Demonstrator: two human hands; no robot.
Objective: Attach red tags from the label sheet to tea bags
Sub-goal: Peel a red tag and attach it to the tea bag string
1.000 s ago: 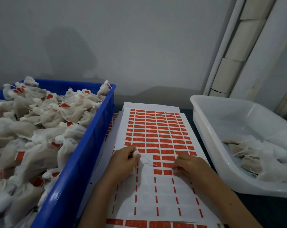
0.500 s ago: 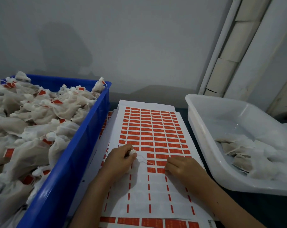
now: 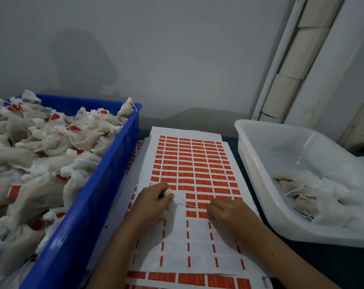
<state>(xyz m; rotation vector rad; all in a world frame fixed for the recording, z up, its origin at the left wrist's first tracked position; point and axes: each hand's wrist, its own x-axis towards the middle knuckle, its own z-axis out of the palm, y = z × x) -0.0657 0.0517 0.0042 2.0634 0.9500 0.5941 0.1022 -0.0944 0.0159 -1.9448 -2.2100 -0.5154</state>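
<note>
The red tag (image 3: pixel 190 204) you are working on sits at the near edge of the unpeeled block on the label sheet (image 3: pixel 194 163), with the tea bag's string (image 3: pixel 180 200) laid across it from nine o'clock. Your left hand (image 3: pixel 150 202) is curled round the tea bag (image 3: pixel 168 192), only its knotted top showing past your fingers, held low over the sheet, probably so the string stays on the sticker. Your right hand (image 3: pixel 227 211) rests at three o'clock of that tag, fingers bent down onto the sheet; whether they pinch a tag edge I cannot tell. It likely steadies the sheet for peeling. Farther out, the blue crate (image 3: pixel 106 184) at nine o'clock holds tagged bags, and the white tub (image 3: pixel 258 174) at three o'clock holds bags with no tags showing.
</note>
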